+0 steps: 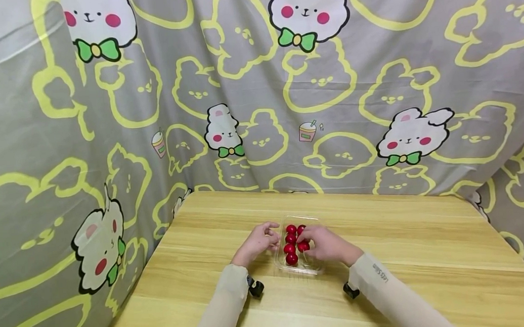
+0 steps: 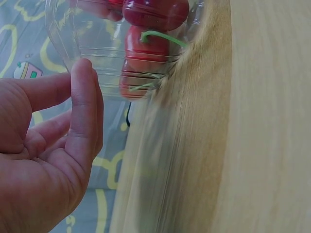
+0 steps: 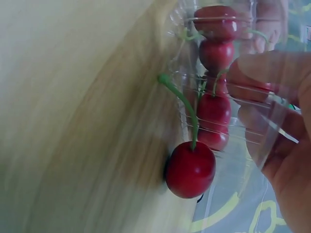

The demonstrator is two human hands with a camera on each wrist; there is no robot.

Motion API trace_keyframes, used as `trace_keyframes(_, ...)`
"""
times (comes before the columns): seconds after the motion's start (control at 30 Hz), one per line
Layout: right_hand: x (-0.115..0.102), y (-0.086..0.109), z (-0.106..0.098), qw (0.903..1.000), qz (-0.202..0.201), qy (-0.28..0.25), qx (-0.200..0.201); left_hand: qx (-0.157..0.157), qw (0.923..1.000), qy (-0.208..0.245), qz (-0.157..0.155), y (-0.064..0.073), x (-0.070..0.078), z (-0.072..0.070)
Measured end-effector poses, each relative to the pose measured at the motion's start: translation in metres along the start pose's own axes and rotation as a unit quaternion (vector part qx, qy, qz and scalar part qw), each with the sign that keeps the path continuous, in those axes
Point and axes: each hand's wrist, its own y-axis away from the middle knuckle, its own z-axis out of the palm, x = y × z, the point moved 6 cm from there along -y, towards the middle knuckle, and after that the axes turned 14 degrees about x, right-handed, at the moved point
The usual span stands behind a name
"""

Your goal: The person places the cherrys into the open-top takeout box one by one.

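Observation:
A clear plastic box (image 1: 312, 270) sits on the table, with several red cherries (image 1: 291, 258) lying inside, roughly in two columns. Some of them carry green stems. My right hand (image 1: 326, 244) reaches over the box's right side, its thumb and fingers pinching a cherry (image 3: 247, 90) inside. Another cherry (image 3: 190, 170), stem upward, stands on the table outside the box; in the head view it is hidden. At the left side is my left hand (image 1: 259, 242), fingers loosely bent and holding nothing. Its fingertips (image 2: 83, 68) are close to the box wall; whether they touch it I cannot tell.
The wooden table (image 1: 409, 239) extends on both sides of the box. A grey curtain (image 1: 257, 93) with yellow outlines and cartoon animals hangs behind the table and along its left and right sides. Black wrist mounts (image 1: 255, 287) are worn at both wrists.

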Motion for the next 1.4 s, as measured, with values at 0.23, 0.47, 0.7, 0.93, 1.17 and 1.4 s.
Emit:
trace_keyframes(0.23,-0.001,0.000,0.003,0.9999,-0.003,0.016,-0.005,0.001,1.0000,0.000,-0.003,0.000,0.001,0.000)
trace_keyframes(0.47,-0.001,0.000,0.006,0.9996,-0.017,0.021,0.003,0.002,1.0000,-0.001,-0.002,0.000,0.002,0.000)
trace_keyframes(0.7,-0.001,-0.001,0.007,0.9989,-0.022,0.039,0.012,0.004,1.0000,-0.005,0.002,-0.001,-0.001,-0.001)
trace_keyframes(0.93,0.000,-0.002,0.010,0.9986,-0.014,0.051,-0.004,0.005,1.0000,-0.004,0.000,-0.002,-0.001,-0.001)
trace_keyframes(1.17,0.000,-0.003,0.011,0.9989,-0.021,0.041,-0.005,0.004,1.0000,-0.002,-0.001,-0.001,-0.001,0.000)
trace_keyframes(1.4,-0.001,-0.003,0.012,0.9993,-0.023,0.028,-0.009,0.001,1.0000,-0.003,0.001,-0.001,-0.001,0.000)
